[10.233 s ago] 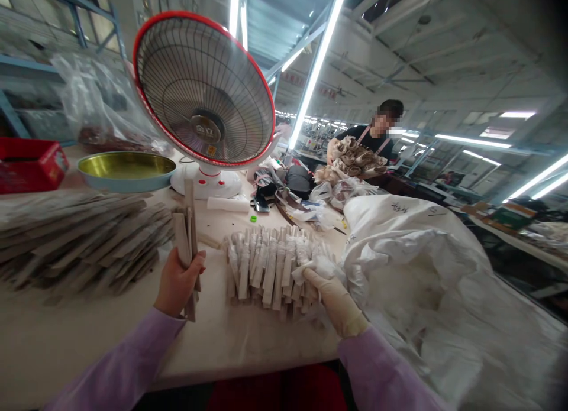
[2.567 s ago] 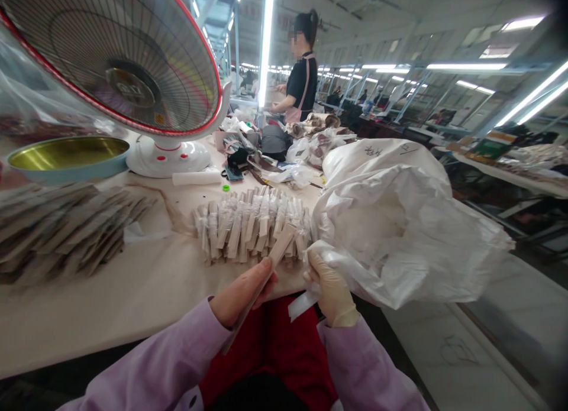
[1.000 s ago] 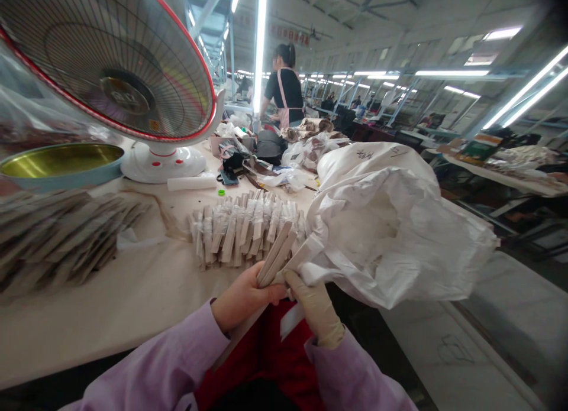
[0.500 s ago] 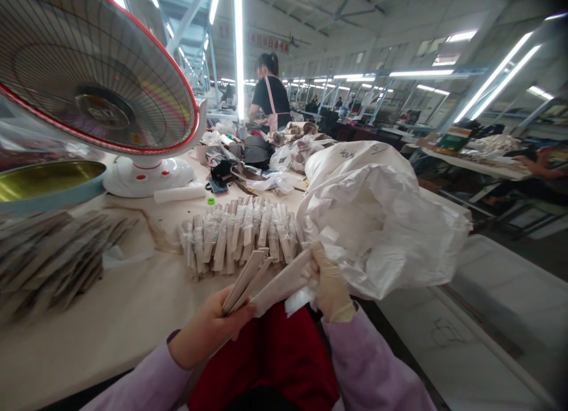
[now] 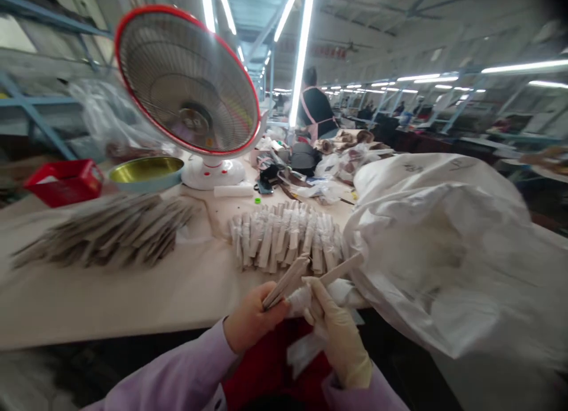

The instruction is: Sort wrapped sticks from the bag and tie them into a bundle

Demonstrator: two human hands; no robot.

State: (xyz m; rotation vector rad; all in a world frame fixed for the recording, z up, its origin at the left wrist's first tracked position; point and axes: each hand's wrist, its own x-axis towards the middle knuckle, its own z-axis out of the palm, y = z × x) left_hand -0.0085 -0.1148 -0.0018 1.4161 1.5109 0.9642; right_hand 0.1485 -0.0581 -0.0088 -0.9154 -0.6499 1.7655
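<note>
My left hand (image 5: 252,319), bare, is closed round a few flat beige strips (image 5: 286,281) that point up and to the right. My right hand (image 5: 339,334), in a cream glove, pinches another beige strip (image 5: 341,269) together with a bit of white wrapping, right beside the left hand. Both hands hover just off the table's near edge, over my red lap. Beyond them a row of wrapped strip bundles (image 5: 284,239) lies on the beige table (image 5: 133,293). A large white sack (image 5: 448,251) bulges at the right.
A loose heap of strips (image 5: 115,230) lies at the left. Behind stand a red-rimmed dish heater (image 5: 190,86), a gold-lined bowl (image 5: 144,171) and a red box (image 5: 64,180). Clutter and bags fill the far table; a person in a black top (image 5: 315,106) stands there.
The view has swung left and up. My hands have come closer together, and the strip in my right hand now lies next to those in my left.
</note>
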